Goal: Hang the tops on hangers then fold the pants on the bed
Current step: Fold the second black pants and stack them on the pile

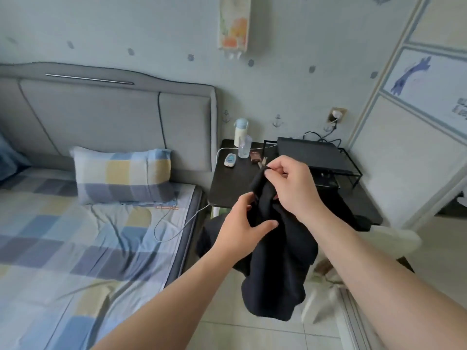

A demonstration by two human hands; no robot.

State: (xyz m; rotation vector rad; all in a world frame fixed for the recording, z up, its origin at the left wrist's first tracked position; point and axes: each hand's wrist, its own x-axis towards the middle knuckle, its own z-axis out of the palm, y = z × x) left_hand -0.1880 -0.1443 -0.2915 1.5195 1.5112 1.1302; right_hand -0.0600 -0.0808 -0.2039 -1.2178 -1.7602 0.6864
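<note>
A black garment (280,251) hangs bunched in the air over the floor beside the bed. My right hand (290,185) pinches its upper edge between thumb and fingers, above the bedside table. My left hand (242,223) grips the cloth lower down on its left side, thumb in front and fingers behind the fabric. I cannot tell whether the garment is a top or pants. The bed (75,248), with a blue, yellow and grey checked sheet, lies to the left. No hanger is in view.
A checked pillow (121,175) leans against the grey headboard (101,109). The dark bedside table (232,183) carries a bottle, a clear cup, a small device and a black wire rack (316,157). A white cable trails onto the bed. Light cloth (394,238) lies at right.
</note>
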